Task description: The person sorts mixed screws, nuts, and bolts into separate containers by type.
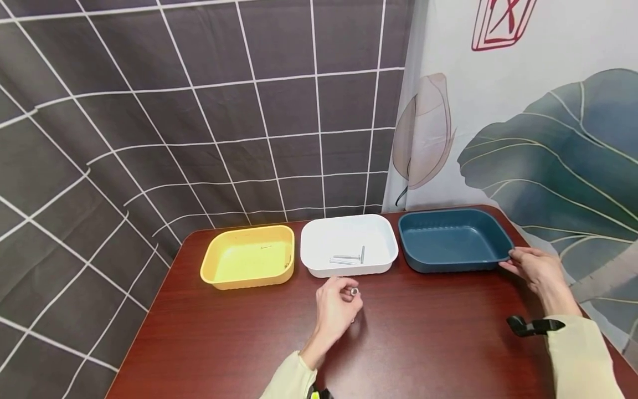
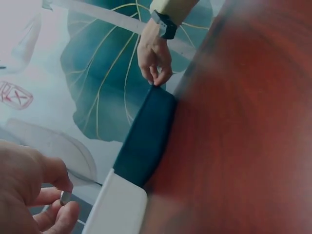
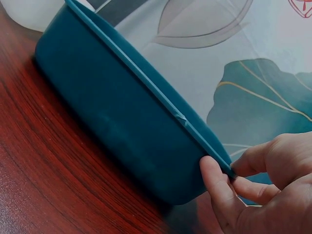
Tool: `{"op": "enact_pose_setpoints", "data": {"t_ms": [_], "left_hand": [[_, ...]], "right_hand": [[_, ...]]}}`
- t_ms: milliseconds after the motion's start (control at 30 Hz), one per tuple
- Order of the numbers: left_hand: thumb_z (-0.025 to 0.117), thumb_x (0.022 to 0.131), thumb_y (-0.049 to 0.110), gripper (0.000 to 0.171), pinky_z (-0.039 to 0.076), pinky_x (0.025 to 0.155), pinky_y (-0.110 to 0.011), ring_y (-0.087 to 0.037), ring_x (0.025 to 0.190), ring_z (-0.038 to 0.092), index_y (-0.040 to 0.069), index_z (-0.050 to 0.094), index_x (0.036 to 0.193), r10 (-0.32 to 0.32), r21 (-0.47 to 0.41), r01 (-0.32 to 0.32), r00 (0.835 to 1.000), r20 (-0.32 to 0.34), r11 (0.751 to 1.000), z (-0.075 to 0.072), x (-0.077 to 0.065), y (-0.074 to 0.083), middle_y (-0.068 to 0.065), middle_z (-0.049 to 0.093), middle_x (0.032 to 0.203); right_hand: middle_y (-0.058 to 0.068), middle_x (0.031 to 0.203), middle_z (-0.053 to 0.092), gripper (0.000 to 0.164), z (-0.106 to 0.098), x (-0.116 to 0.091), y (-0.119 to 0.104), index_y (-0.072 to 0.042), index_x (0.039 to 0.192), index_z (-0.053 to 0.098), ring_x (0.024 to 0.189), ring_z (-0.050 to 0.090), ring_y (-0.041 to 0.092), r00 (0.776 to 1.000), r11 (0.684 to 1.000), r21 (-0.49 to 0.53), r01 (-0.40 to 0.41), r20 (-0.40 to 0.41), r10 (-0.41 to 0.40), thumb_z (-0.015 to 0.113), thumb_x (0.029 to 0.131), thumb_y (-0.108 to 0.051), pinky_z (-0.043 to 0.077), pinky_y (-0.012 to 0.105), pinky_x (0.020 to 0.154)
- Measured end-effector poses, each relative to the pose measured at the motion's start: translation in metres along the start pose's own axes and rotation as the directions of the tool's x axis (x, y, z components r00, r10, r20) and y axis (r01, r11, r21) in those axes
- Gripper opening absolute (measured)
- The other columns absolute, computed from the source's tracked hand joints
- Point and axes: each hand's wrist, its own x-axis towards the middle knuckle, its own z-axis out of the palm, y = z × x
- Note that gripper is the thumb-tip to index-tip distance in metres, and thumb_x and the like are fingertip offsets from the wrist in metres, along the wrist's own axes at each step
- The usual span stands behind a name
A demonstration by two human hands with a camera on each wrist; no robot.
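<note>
My left hand (image 1: 335,311) is over the table just in front of the white tray (image 1: 319,269). Its thumb and fingers pinch a small silver metal piece (image 1: 354,291) with a round end; the fingers hide most of its length. In the left wrist view a bit of this metal piece (image 2: 65,197) shows between the fingertips. At the right, my right hand (image 1: 540,272) grips the near right corner of the dark blue tray (image 1: 451,265), thumb and fingers on either side of the rim, as the right wrist view shows. The blue tray holds nothing visible.
Several long silver screws (image 1: 347,257) lie in the white tray. To its left stands a yellow tray (image 1: 249,281) with a few tiny screws (image 1: 266,247). All three trays line the back of the red-brown table (image 1: 224,338), before a dark checked cloth (image 1: 289,105) and a leaf-print curtain (image 1: 563,149).
</note>
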Motion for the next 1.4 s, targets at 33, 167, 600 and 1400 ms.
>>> {"op": "enact_pose_setpoints", "data": {"t_ms": [33,167,600,1400], "left_hand": [[0.075,0.070,-0.004,0.017,0.057,0.066,-0.015,-0.006,0.062,0.065,0.005,0.076,0.084,0.016,0.008,-0.015,1.000,-0.004,1.000,0.003,0.005,0.002,-0.001,0.067,0.078],[0.076,0.071,-0.002,0.015,0.056,0.066,-0.015,-0.005,0.062,0.064,0.004,0.077,0.084,0.057,-0.001,-0.057,0.998,-0.007,0.998,0.015,0.024,0.010,-0.002,0.067,0.079],[0.076,0.072,0.004,0.012,0.048,0.062,-0.012,-0.007,0.070,0.061,0.006,0.078,0.083,0.053,0.031,-0.054,0.998,0.038,0.998,0.068,0.067,0.026,0.003,0.063,0.072],[0.078,0.079,0.013,0.005,0.047,0.067,-0.012,-0.007,0.079,0.055,0.013,0.077,0.084,-0.072,0.179,0.044,0.985,0.154,0.983,0.151,0.100,0.064,0.011,0.055,0.070]], "right_hand": [[-0.002,0.072,0.058,0.021,0.000,0.000,0.000,0.000,0.119,0.051,0.061,0.071,0.013,1.000,1.000,0.003,-0.001,0.002,0.001,0.053,0.103,-0.013,0.063,0.025,0.065],[-0.001,0.072,0.059,0.025,0.000,0.000,0.000,0.004,0.122,0.049,0.061,0.071,0.013,1.000,1.000,0.006,0.011,0.009,-0.011,0.052,0.103,-0.012,0.063,0.026,0.065],[0.000,0.074,0.057,0.043,-0.002,0.004,0.004,0.016,0.134,0.037,0.061,0.070,0.012,0.999,0.999,-0.018,0.031,0.013,-0.031,0.052,0.103,-0.009,0.063,0.028,0.066],[0.002,0.073,0.057,0.039,0.002,0.004,0.004,0.015,0.133,0.040,0.059,0.069,0.013,0.999,0.998,0.033,0.046,-0.006,-0.046,0.051,0.101,-0.004,0.064,0.030,0.064]]}}
